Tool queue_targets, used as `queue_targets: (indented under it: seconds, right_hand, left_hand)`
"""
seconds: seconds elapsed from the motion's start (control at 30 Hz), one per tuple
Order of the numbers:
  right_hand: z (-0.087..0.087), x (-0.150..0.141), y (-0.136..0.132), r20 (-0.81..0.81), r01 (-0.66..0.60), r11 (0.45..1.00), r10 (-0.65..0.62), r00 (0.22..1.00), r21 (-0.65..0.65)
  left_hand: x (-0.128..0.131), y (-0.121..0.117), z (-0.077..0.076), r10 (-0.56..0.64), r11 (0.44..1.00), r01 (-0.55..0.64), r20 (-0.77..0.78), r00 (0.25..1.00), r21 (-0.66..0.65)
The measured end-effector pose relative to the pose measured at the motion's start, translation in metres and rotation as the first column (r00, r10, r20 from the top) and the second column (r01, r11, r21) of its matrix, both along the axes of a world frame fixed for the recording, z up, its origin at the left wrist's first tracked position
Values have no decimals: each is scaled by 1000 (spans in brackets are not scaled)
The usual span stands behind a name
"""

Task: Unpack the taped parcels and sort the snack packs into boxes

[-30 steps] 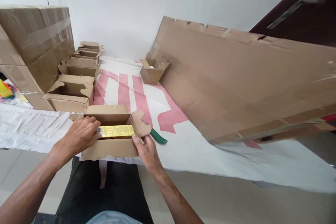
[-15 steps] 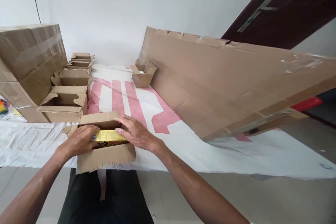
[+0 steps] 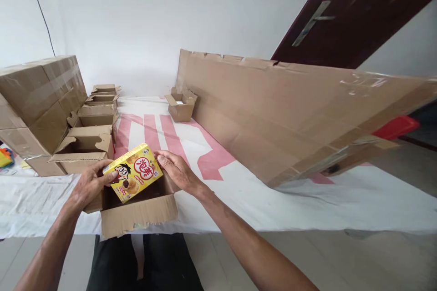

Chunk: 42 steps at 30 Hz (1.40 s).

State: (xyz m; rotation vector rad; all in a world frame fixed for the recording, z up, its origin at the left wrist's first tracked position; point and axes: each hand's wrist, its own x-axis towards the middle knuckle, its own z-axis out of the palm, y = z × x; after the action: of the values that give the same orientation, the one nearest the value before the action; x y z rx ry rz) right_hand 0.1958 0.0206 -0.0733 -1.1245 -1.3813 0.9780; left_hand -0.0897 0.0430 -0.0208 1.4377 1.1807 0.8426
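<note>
A yellow snack box (image 3: 138, 173) with a cartoon figure on its front is tilted above an open cardboard box (image 3: 139, 213) at the table's near edge. My left hand (image 3: 90, 184) grips the snack box by its left end, thumb on the front face. At the opposite end, my right hand (image 3: 177, 170) has its fingers closed at the snack box's right edge; the exact contact is partly hidden. The cardboard box has its near flap folded outward, and the snack box covers much of its opening.
Several open cardboard boxes (image 3: 85, 143) line the left side beside a stack of taped cartons (image 3: 44, 109). A small open box (image 3: 180, 107) stands farther back. On the right leans a large cardboard panel (image 3: 273, 113), with a red object (image 3: 396, 127) behind it.
Both hands have raised the yellow snack box out of the cardboard box and tipped it, so its printed front now faces up. The camera view has shifted slightly.
</note>
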Motion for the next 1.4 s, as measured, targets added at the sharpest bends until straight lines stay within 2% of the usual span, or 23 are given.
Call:
queue_targets:
  seconds: [0.17,0.3,0.4,0.47,0.53,0.67,0.73,0.83,0.9,1.1,1.23,1.4]
  right_hand:
    - [0,1,3,23,15,999,-16,1000,33]
    - [4,-2,6,-64,-14,1000,15,998,17]
    - [11,-12,11,-135,-79,997,78,988,-5]
    - [19,-22,19,-173,-114,993,116,978,17]
    - [26,-31,31,-207,-114,992,123,970,55]
    - [34,-38,67,-229,-126,985,149,962,114]
    - [33,-39,85,-225,-161,974,194,955,157]
    - [25,-39,104,-186,-190,963,225,956,191]
    - [17,-41,109,-200,-186,970,215,956,155]
    - [-3,-45,102,-289,-180,980,150,946,-81]
    - [-8,-48,104,-289,-175,972,124,949,-157]
    - [-10,-52,110,-286,-179,960,113,952,-216]
  left_hand:
    - [-6,2,-9,21,999,-18,98,995,-31]
    - [-9,4,-14,75,997,-68,213,974,-36]
    - [-2,3,-12,133,990,-141,323,937,2]
    - [5,4,-8,121,989,-144,380,917,34]
    - [9,9,-2,88,992,-115,365,927,53]
    - [8,34,5,8,997,-20,164,986,74]
    - [8,51,5,-9,997,2,94,996,79]
    - [9,70,1,-28,998,23,78,997,62]
    - [11,77,-5,-50,998,45,90,995,48]
    - [11,86,-29,-50,999,51,73,996,-11]
    - [8,92,-43,-37,998,40,62,997,-50]
    - [8,96,-49,-32,997,37,71,997,-74]
